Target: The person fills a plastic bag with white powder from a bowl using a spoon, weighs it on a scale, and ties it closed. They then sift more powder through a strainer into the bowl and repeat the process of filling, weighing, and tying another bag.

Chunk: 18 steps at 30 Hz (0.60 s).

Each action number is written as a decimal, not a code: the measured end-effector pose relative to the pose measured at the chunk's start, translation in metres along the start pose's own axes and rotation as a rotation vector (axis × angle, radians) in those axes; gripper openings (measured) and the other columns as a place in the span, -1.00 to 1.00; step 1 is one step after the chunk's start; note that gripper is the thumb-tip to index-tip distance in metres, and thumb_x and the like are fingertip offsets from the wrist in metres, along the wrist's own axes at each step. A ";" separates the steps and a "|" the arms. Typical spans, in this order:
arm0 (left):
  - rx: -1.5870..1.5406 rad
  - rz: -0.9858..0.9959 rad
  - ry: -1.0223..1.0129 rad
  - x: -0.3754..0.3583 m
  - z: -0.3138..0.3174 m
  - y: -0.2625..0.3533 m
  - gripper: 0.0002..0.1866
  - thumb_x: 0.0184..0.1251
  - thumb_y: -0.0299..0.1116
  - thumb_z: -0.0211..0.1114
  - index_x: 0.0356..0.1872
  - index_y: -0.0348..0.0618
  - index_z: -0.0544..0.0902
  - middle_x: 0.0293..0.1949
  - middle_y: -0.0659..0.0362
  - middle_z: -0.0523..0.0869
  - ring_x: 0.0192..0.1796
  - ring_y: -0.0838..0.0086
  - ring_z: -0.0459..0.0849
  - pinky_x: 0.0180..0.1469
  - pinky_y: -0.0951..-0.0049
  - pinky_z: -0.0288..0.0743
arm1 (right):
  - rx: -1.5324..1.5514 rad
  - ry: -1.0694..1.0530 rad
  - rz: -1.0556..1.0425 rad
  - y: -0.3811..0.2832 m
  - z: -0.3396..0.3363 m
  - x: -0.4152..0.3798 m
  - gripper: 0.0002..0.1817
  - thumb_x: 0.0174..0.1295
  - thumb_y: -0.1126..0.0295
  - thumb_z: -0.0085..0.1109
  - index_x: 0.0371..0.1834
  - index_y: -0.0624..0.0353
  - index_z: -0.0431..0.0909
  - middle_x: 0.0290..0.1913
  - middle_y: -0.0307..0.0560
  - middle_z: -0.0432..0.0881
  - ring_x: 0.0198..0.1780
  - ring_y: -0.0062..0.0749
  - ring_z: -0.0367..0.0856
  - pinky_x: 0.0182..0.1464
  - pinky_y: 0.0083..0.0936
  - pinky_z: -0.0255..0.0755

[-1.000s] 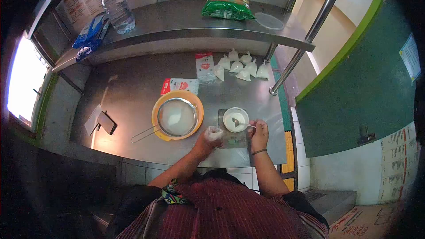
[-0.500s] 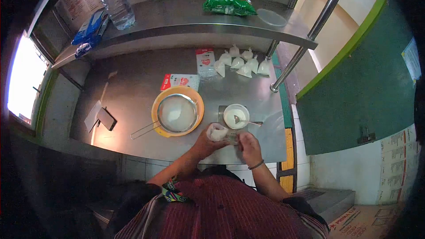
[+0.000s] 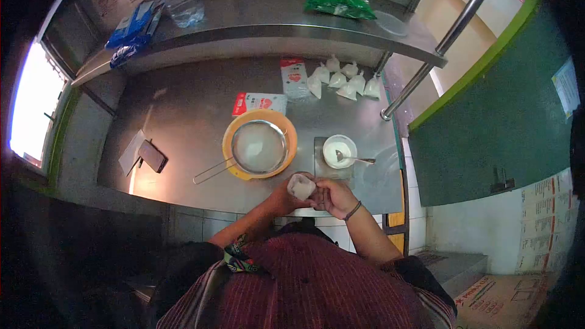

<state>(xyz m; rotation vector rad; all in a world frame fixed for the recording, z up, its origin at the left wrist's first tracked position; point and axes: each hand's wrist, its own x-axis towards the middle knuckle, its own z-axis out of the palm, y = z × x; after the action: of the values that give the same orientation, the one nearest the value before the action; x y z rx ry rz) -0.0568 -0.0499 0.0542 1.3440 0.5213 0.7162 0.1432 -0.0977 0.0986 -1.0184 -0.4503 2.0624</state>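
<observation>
My left hand is closed around a small clear plastic bag with white powder in it, held at the table's front edge. My right hand meets the bag from the right, its fingers curled against the bag's side; the exact grip is partly hidden. Just beyond the hands, a white bowl of white powder holds a metal spoon and stands on a flat scale-like base. To the left, a mesh sieve with white powder rests over an orange basin.
Several tied bags of white powder stand at the back right, beside two red-and-white packs. A phone on a stand is at the left. The overhead shelf carries a bottle, a blue packet and a green packet.
My right hand has moved left against the bag in my left hand. The bag's mouth now faces up more. The whole view has shifted slightly.
</observation>
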 end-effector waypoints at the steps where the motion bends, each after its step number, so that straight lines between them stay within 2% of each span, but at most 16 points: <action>1: 0.016 -0.021 -0.025 -0.005 -0.005 0.001 -0.28 0.03 -0.46 0.64 0.22 -0.12 0.44 0.07 0.19 0.64 0.14 0.49 0.60 0.19 0.36 0.52 | -0.005 0.001 0.009 0.005 0.004 0.003 -0.70 0.38 0.22 0.04 0.03 0.11 0.60 -0.12 -0.13 0.73 -0.14 -0.39 0.71 -0.15 -0.35 0.59; 4: -0.042 -0.097 -0.031 -0.024 -0.016 0.008 -0.27 0.03 -0.47 0.63 0.24 -0.13 0.43 0.08 0.19 0.64 0.15 0.49 0.60 0.21 0.36 0.51 | 0.068 -0.016 0.067 0.017 0.017 0.015 -0.68 0.37 0.23 0.05 0.07 0.14 0.58 -0.11 -0.09 0.75 -0.22 -0.32 0.75 -0.16 -0.39 0.65; 7: -0.083 -0.168 -0.043 -0.038 -0.029 0.013 -0.23 -0.01 -0.43 0.65 0.25 -0.16 0.42 0.10 0.17 0.63 0.16 0.47 0.60 0.24 0.34 0.49 | 0.065 0.054 0.086 0.034 0.024 0.025 -0.64 0.37 0.23 0.04 0.12 0.15 0.56 -0.05 -0.10 0.74 -0.14 -0.33 0.74 -0.10 -0.38 0.62; 9: -0.055 -0.175 -0.065 -0.043 -0.037 0.013 -0.21 -0.03 -0.39 0.67 0.26 -0.17 0.42 0.11 0.16 0.63 0.17 0.45 0.59 0.26 0.33 0.48 | 0.182 -0.097 0.124 0.043 0.020 0.034 -0.64 0.38 0.27 0.02 0.14 0.18 0.56 -0.02 -0.09 0.74 -0.09 -0.34 0.73 -0.07 -0.38 0.61; 11: 0.065 -0.195 -0.091 -0.050 -0.045 0.010 -0.14 -0.07 -0.26 0.69 0.27 -0.21 0.41 0.10 0.12 0.64 0.15 0.41 0.61 0.26 0.29 0.48 | 0.211 -0.112 0.122 0.053 0.020 0.039 -0.65 0.38 0.29 0.02 0.14 0.20 0.55 -0.03 -0.09 0.74 -0.10 -0.34 0.73 -0.07 -0.38 0.60; 13: 0.163 -0.149 -0.075 -0.055 -0.050 -0.001 -0.14 -0.06 -0.20 0.68 0.27 -0.21 0.42 0.09 0.11 0.65 0.13 0.40 0.62 0.24 0.29 0.48 | 0.241 -0.128 0.115 0.058 0.029 0.041 -0.66 0.38 0.32 0.01 0.14 0.21 0.55 -0.04 -0.09 0.74 -0.12 -0.34 0.73 -0.07 -0.38 0.60; 15: 0.267 -0.101 -0.060 -0.059 -0.056 -0.008 -0.14 -0.05 -0.13 0.67 0.27 -0.21 0.43 0.07 0.11 0.66 0.11 0.39 0.62 0.21 0.29 0.49 | 0.258 -0.086 0.059 0.063 0.037 0.043 -0.68 0.34 0.42 0.05 0.12 0.22 0.57 -0.19 -0.15 0.71 -0.33 -0.49 0.63 -0.19 -0.46 0.61; 17: 0.381 -0.020 -0.045 -0.063 -0.063 -0.011 -0.27 0.02 -0.06 0.62 0.17 -0.23 0.53 -0.03 0.10 0.71 0.02 0.38 0.65 0.15 0.30 0.49 | 0.274 -0.053 0.042 0.069 0.035 0.047 -0.68 0.34 0.43 0.05 0.12 0.24 0.57 -0.21 -0.15 0.71 -0.34 -0.50 0.62 -0.21 -0.50 0.59; 18: 0.379 -0.020 -0.050 -0.069 -0.062 -0.002 -0.27 0.02 -0.06 0.62 0.17 -0.23 0.53 -0.03 0.10 0.71 0.02 0.38 0.65 0.15 0.30 0.49 | 0.291 -0.022 0.027 0.073 0.032 0.049 -0.68 0.34 0.45 0.04 0.13 0.26 0.56 -0.22 -0.15 0.70 -0.35 -0.52 0.61 -0.23 -0.53 0.58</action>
<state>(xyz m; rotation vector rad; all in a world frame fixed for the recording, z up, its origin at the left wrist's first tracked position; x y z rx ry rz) -0.1478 -0.0577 0.0373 1.7015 0.6521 0.5830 0.0634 -0.1055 0.0492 -0.8314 -0.1405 2.0906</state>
